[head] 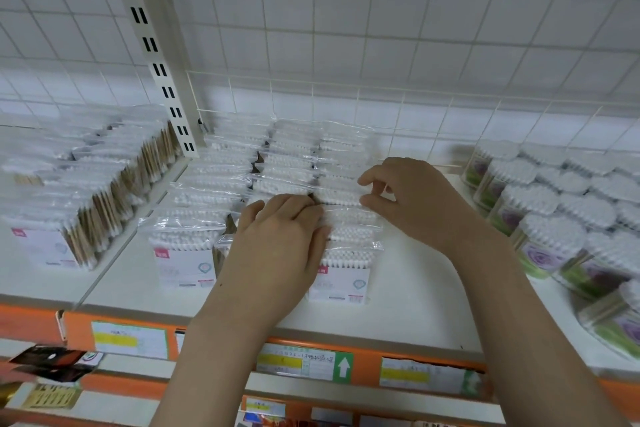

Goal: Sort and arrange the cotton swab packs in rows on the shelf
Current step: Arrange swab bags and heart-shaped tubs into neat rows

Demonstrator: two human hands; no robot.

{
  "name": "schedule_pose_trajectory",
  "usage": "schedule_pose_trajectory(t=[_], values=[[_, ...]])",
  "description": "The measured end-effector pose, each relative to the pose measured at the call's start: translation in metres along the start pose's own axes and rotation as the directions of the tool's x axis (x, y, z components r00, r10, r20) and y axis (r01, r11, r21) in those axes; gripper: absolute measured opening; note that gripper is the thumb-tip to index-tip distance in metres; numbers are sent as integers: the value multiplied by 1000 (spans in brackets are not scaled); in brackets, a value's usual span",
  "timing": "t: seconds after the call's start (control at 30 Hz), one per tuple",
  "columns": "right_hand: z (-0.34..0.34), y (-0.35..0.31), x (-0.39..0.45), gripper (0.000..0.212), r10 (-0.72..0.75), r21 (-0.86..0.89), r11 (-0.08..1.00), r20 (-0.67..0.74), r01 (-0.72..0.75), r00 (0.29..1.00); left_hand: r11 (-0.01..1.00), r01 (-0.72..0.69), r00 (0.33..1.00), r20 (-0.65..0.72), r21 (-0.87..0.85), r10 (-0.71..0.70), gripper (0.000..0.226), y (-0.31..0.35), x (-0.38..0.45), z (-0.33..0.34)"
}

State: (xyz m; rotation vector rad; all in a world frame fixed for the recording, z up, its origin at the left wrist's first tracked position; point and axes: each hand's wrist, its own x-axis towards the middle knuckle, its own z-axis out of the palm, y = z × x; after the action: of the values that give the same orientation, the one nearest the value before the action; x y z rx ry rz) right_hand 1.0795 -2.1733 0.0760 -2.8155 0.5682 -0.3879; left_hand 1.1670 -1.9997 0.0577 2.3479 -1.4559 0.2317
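Note:
Clear bags of white cotton swabs with pink-labelled cards stand in three rows [194, 236] on the white shelf [408, 295]. My left hand [277, 239] lies over the front packs of the middle row, fingers curled down over their tops. My right hand [412, 198] is at the right row [346, 246], with thumb and forefinger pinching the plastic top of one pack partway back. The middle row's front packs are hidden under my left hand.
More bagged swabs with wooden sticks [86, 191] fill the shelf section left of the slotted upright [156, 55]. Round tubs of swabs with purple flower labels [554, 218] crowd the right side. A wire grid [381, 97] backs the shelf; an orange price rail [311, 357] runs along its front.

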Motion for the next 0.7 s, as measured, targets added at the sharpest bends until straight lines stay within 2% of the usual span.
schedule_pose_trajectory(t=[0.33,0.53,0.6,0.7], values=[[1,-6,10,14,63,-34,997,-5,-64,998,1000,-27,1000,-2,2,27,42,-5,3,-1],[2,-7,7,11,75,100,992,39,-79,996,999,-30,998,49,-24,31,44,-9,10,-3],[2,-8,4,13,77,118,990,44,-81,996,999,-15,998,58,-49,17,40,-11,12,-4],[4,-11,1,19,71,119,990,31,-74,997,998,-41,998,43,-51,43,48,-13,18,-1]])
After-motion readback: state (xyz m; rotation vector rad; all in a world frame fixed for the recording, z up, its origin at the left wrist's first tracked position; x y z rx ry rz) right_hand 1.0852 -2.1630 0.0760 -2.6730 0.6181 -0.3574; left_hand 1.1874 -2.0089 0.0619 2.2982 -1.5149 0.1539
